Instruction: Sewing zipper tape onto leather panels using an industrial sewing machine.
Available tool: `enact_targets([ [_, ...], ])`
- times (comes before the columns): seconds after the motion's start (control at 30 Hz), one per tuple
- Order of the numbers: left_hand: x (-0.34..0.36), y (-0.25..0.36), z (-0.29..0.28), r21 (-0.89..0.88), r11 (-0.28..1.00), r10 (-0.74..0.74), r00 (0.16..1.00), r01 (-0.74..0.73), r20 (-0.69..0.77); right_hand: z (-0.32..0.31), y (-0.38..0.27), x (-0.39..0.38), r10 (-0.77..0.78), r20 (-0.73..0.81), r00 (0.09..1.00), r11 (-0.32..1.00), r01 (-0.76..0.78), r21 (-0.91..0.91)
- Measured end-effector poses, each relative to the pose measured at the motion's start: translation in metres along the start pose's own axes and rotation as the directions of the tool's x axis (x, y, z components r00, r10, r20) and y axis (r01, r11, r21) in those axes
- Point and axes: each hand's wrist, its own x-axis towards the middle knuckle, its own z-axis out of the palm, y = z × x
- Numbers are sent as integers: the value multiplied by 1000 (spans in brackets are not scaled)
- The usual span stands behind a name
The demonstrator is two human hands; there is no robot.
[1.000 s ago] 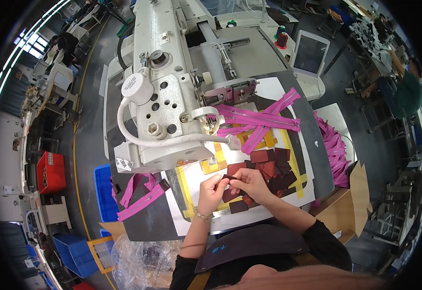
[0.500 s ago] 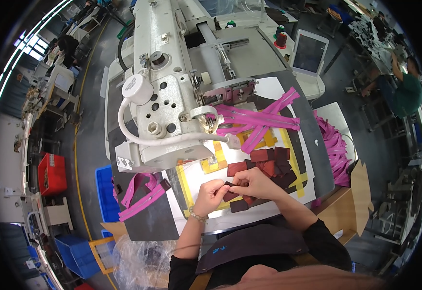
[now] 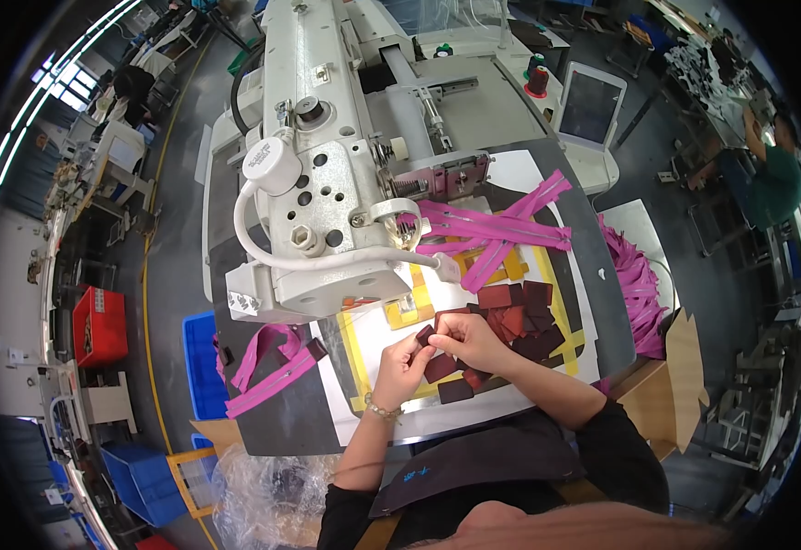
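Note:
A small dark maroon fabric piece [image 3: 425, 335] is pinched up between the fingertips of my left hand [image 3: 402, 370]. My right hand [image 3: 475, 346] meets it from the other side, thumb and fingers closed on the same piece. Under and beside my right hand lies a loose pile of red and maroon fabric pieces [image 3: 538, 321], some overlapping. Pink zipper strips [image 3: 519, 240] cross one another just beyond the pile. Left of my hands, more pink zipper strips [image 3: 276, 378] with dark end pieces lie on the dark table.
A large white sewing machine [image 3: 327, 211] stands over the work surface, its head close beyond my hands. Yellow tape [image 3: 356, 367] edges the white sheet. At the right are a pink zipper heap [image 3: 634, 284] and a cardboard box [image 3: 662, 390]; a blue bin [image 3: 203, 367] is at the left.
My hands have lifted the dark piece slightly and turned it, so more of its face shows. The right hand has shifted a little left. The view has moved slightly.

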Motion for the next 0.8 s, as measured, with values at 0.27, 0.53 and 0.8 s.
enact_targets([
  [0.27,4,2,-3,-125,991,-40,998,44,38,-2,-2,0,15,90,996,1000,-15,-5],
  [0.53,3,-1,-8,-218,970,-87,991,109,105,-4,0,-2,33,148,988,996,-45,78],
  [0.8,5,3,-6,-27,1000,0,999,1,50,-3,-4,-2,53,130,990,995,-42,-85],
])
